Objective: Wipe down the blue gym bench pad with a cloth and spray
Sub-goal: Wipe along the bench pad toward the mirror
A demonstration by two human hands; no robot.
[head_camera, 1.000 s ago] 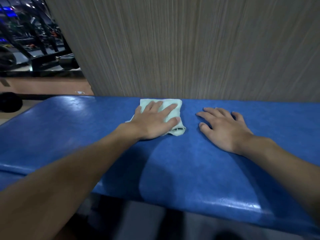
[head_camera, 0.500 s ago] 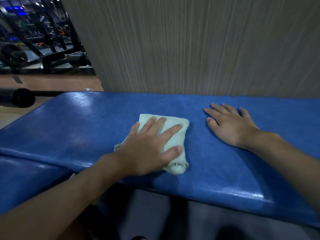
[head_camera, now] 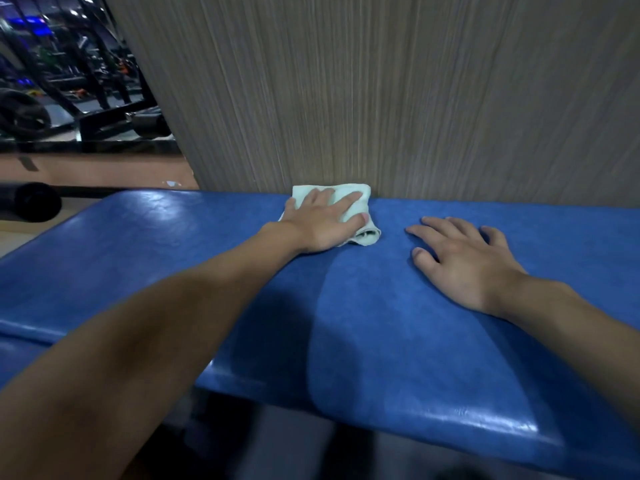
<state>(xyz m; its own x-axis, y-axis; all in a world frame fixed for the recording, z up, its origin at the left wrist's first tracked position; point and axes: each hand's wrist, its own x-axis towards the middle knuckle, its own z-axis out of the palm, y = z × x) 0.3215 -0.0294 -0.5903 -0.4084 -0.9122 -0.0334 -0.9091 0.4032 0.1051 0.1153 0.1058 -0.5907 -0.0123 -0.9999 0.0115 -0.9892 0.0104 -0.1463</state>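
Our left hand lay flat on the cloth, fingers straight and a little spread, pressing it down rather than gripping it. Our thumb ran along the cloth's right side, just above a rolled fold at its near right corner.

The cloth was pale green, folded small, and sat at the far edge of the pad, its far side touching the foot of the wall. Our left arm reached across the pad from the near left.

Our right hand rested on the bare pad to the right of the cloth, near it but apart. Its fingers were straight and spread, palm down, holding nothing.

The pad was blue and glossy, with light glinting off its near edge and its far left corner. A paler band ran from the near edge up between our hands toward the cloth; it may have been a damp streak or only light between the shadows of our arms, and we could not tell which. At the left a seam showed a second blue section below the first.

Beyond the wall's left edge we saw dark gym machines, blurred, and a black roller beside the pad's left end. A tan strip lay between the two.
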